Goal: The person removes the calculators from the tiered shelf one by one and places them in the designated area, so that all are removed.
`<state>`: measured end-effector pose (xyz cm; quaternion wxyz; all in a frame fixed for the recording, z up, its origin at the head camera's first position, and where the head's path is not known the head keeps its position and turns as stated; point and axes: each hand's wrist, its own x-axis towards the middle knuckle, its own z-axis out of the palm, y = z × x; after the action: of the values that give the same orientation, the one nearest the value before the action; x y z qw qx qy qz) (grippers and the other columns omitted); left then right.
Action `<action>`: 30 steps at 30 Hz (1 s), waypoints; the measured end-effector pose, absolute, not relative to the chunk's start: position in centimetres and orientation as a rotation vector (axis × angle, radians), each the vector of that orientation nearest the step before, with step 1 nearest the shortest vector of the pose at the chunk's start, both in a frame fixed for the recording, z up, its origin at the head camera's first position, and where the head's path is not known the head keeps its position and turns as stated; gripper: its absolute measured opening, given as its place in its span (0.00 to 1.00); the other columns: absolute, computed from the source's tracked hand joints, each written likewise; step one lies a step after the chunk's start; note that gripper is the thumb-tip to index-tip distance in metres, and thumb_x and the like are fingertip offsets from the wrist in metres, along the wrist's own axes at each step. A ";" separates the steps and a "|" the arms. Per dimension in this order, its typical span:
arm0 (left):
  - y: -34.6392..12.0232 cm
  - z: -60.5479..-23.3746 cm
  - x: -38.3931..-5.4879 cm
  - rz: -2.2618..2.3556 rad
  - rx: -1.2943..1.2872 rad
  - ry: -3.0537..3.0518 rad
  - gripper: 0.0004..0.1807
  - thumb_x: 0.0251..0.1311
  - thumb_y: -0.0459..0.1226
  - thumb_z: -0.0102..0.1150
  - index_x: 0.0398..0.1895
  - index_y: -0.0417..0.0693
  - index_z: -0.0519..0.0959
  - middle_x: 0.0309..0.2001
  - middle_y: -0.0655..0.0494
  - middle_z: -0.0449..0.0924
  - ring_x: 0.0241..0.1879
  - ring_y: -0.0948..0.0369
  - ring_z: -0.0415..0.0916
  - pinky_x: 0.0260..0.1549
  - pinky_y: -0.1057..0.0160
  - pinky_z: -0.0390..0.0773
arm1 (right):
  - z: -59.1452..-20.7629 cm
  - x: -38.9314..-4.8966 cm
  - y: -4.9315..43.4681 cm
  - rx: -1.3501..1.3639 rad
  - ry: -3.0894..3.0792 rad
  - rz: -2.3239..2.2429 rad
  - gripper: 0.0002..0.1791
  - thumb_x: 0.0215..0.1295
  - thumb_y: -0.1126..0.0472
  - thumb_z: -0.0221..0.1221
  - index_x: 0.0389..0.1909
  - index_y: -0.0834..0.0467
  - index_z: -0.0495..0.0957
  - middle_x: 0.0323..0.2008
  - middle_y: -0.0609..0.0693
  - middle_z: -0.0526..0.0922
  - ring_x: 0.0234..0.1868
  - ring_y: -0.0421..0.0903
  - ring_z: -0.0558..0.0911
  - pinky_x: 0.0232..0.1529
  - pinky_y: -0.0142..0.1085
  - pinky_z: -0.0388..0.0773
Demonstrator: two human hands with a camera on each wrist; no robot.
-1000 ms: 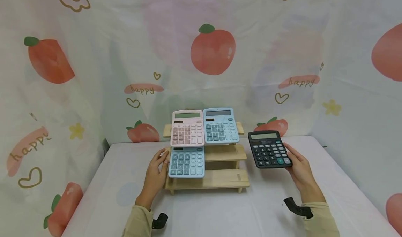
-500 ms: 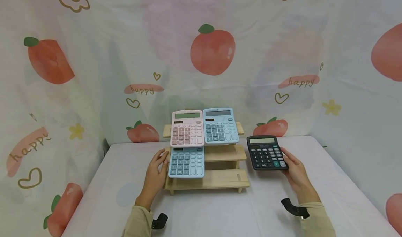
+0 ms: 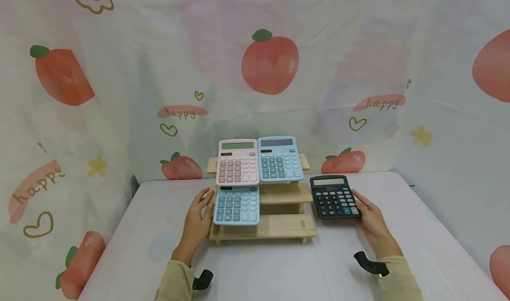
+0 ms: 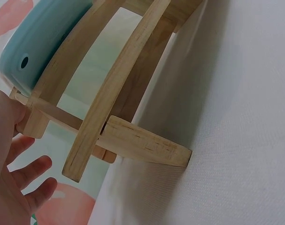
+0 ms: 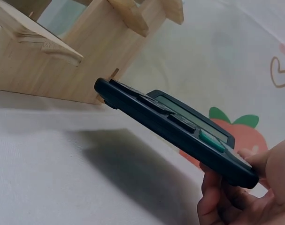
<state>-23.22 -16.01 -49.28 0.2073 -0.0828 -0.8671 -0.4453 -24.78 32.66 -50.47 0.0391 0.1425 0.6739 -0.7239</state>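
Observation:
My right hand [image 3: 374,223] grips a black calculator [image 3: 334,197] by its right edge, thumb above and fingers below. In the right wrist view this calculator [image 5: 175,126] is tilted in the air, its shadow on the cloth beneath. My left hand [image 3: 196,219] holds the left end of a tiered wooden shelf [image 3: 271,228]; in the left wrist view the thumb lies against the middle tier's end and the other fingers spread loosely behind. On the top tier a pink calculator [image 3: 237,163] and a blue calculator [image 3: 280,159] lean side by side. A second blue calculator [image 3: 237,206] rests on the middle tier's left.
A white cloth [image 3: 271,270] covers the table. Patterned fabric [image 3: 318,71] with printed fruit hangs behind and at both sides. Black curved pieces [image 3: 370,263] are attached at both wrists. Sleeves cover the forearms.
My right hand has brought the black calculator leftward and lower, closer to the wooden shelf's right side. My left hand has stayed at the shelf's left end.

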 end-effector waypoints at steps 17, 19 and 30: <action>-16.0 -49.5 -23.5 -1.220 -0.233 -2.419 0.22 0.74 0.34 0.52 0.68 0.37 0.73 0.72 0.43 0.69 0.68 0.40 0.71 0.67 0.38 0.69 | -51.1 -24.9 32.1 0.472 2.148 -2.092 0.29 0.84 0.52 0.32 0.81 0.49 0.47 0.82 0.57 0.45 0.46 0.20 0.71 0.45 0.19 0.76; -16.0 -49.5 -23.4 -1.225 -0.234 -2.418 0.22 0.74 0.34 0.52 0.68 0.37 0.73 0.72 0.42 0.69 0.68 0.40 0.71 0.67 0.38 0.69 | -51.2 -24.9 32.2 0.477 2.153 -2.083 0.29 0.84 0.52 0.32 0.81 0.49 0.47 0.82 0.57 0.45 0.45 0.20 0.71 0.45 0.20 0.76; -16.0 -49.4 -23.3 -1.226 -0.209 -2.433 0.22 0.75 0.35 0.51 0.69 0.38 0.73 0.73 0.44 0.68 0.69 0.43 0.70 0.68 0.39 0.68 | -50.9 -24.8 32.5 0.501 2.145 -2.053 0.32 0.83 0.47 0.36 0.81 0.51 0.49 0.80 0.56 0.47 0.46 0.26 0.71 0.42 0.26 0.77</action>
<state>-23.28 -16.03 -49.38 0.2032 -0.0749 -0.8719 -0.4392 -24.81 32.45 -50.86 0.0653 0.1662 0.7108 -0.6804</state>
